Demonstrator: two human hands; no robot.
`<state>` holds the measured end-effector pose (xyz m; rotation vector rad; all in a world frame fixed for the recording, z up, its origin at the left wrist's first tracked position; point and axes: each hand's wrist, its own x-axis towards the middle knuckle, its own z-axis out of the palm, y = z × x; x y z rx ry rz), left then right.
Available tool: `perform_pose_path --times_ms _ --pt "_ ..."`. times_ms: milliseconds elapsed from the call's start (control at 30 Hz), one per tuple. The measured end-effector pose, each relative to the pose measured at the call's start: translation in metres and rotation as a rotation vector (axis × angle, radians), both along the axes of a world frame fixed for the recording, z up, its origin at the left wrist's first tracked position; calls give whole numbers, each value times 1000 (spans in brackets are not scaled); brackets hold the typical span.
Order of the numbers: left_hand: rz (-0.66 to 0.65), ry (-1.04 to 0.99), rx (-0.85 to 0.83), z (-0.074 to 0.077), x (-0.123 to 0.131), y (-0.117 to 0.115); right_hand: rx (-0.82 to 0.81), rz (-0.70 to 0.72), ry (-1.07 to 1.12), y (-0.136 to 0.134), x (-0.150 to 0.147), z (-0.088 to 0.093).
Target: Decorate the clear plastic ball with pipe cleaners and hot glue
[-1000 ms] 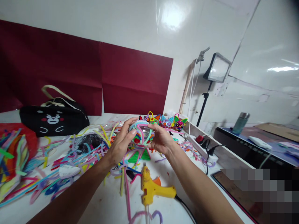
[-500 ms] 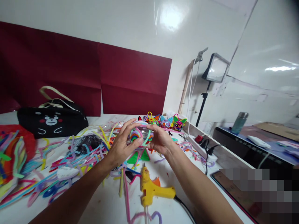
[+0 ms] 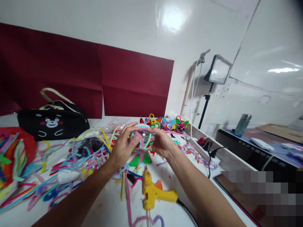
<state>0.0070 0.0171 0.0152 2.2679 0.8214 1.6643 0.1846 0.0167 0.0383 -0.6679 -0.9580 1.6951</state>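
Observation:
Between my two hands, above the table, is a clear round ball point(image 3: 144, 136) with pink and mint-green pipe cleaner strips running over it. My left hand point(image 3: 124, 142) grips its left side, thumb on the front and fingers over the top. On the right side my right hand point(image 3: 163, 142) is closed round it, with some fingers hidden behind. Just below the ball lie green pieces point(image 3: 139, 159) edged with pink pipe cleaner. A yellow hot glue gun point(image 3: 149, 189) rests nearer me, its nozzle pointing away.
Loose pipe cleaners point(image 3: 94, 157) cover the left of the table, with a black bag point(image 3: 52, 123) behind. Several colourful animal-faced ornaments point(image 3: 168, 124) stand at the back. A power strip point(image 3: 203, 148) with cables is on the right, near a tablet-like device point(image 3: 234, 192).
The ball has turned in my hands, so the rainbow-coloured patch on its left no longer shows and the pink strip faces me. My left thumb has shifted slightly left and up.

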Motion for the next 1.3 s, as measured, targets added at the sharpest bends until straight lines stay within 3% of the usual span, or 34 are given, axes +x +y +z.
perform_pose_path --times_ms 267,467,933,1300 --pt "-127 -292 -263 13 7 -8 135 -116 -61 -5 -5 -1" --pt "-130 -242 -399 18 7 -12 235 -146 -93 -15 -6 0" --pt "-118 -321 -363 24 6 -16 286 -112 -76 -22 -6 12" --pt "-99 -278 -314 18 2 -12 343 -145 -82 -24 -9 10"
